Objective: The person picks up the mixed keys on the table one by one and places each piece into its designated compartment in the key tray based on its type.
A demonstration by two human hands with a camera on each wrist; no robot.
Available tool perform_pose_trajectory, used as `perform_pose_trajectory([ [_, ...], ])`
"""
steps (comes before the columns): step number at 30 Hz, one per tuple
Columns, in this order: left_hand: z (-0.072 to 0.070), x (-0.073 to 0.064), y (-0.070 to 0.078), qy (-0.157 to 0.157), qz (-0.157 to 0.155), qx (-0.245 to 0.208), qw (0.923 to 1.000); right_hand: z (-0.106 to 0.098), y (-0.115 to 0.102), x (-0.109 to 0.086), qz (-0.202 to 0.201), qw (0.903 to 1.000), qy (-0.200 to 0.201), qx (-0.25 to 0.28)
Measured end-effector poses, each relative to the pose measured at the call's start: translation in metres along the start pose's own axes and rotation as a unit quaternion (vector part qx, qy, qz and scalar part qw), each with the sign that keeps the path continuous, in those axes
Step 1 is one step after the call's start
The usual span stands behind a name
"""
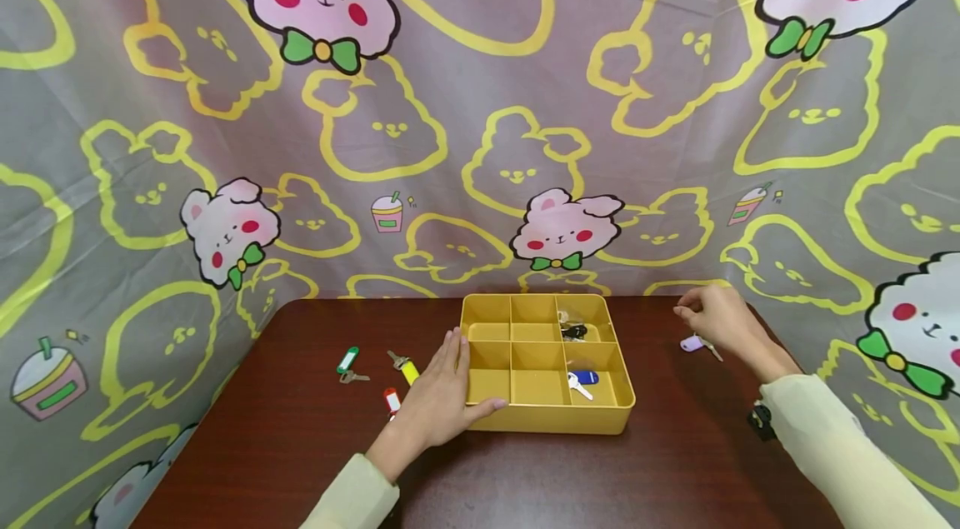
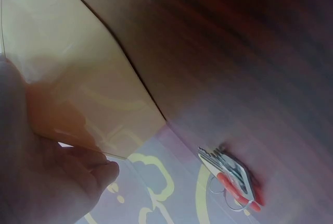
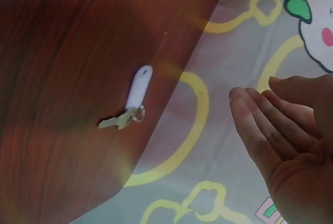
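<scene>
My left hand [image 1: 435,400] rests with straight fingers along the left wall of a yellow divided box [image 1: 547,419], its thumb at the front rim. My right hand [image 1: 720,321] is raised at the right, fingers loosely bent and holding nothing. Below it on the table lies a key with a lavender tag [image 3: 138,88]. Inside the box, a key with a blue tag [image 1: 583,379] lies in the front right compartment. Dark key items [image 1: 573,332] sit in the back right one. The other compartments show bare floors.
Left of the box lie keys with a green tag [image 1: 347,360], a yellow tag [image 1: 409,371] and a red tag [image 1: 392,401], the last partly behind my left hand. A patterned cloth [image 1: 450,137] hangs behind the dark wooden table [image 1: 300,446]. A small black object [image 1: 761,421] shows beside my right sleeve.
</scene>
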State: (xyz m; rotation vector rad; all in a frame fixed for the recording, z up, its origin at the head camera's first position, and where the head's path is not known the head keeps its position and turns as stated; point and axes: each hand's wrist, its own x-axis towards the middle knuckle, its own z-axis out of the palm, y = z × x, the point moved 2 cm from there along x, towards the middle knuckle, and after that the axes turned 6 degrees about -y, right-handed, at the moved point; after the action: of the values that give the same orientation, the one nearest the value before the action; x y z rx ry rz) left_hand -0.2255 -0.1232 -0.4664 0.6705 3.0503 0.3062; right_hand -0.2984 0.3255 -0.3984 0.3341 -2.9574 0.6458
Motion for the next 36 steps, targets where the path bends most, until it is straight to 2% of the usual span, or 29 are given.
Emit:
perform_pose_trajectory([
  [12, 0.001, 0.001, 0.0, 0.002, 0.004, -0.011, 0.9999, 0.011, 0.03, 0.004, 0.019, 0.999, -0.04, -0.008],
  [23, -0.001, 0.002, 0.0, 0.0, 0.005, -0.01, 0.9999, 0.019, 0.046, 0.004, 0.032, 0.9977, -0.031, -0.051],
  [32, 0.0, 0.0, 0.0, -0.003, 0.001, -0.008, 1.0, 0.029, 0.062, 0.0, 0.045, 0.997, -0.039, -0.05],
  [36, 0.0, 0.0, -0.001, -0.002, 0.0, -0.008, 1.0, 0.033, 0.067, -0.001, 0.036, 0.997, -0.033, -0.06],
])
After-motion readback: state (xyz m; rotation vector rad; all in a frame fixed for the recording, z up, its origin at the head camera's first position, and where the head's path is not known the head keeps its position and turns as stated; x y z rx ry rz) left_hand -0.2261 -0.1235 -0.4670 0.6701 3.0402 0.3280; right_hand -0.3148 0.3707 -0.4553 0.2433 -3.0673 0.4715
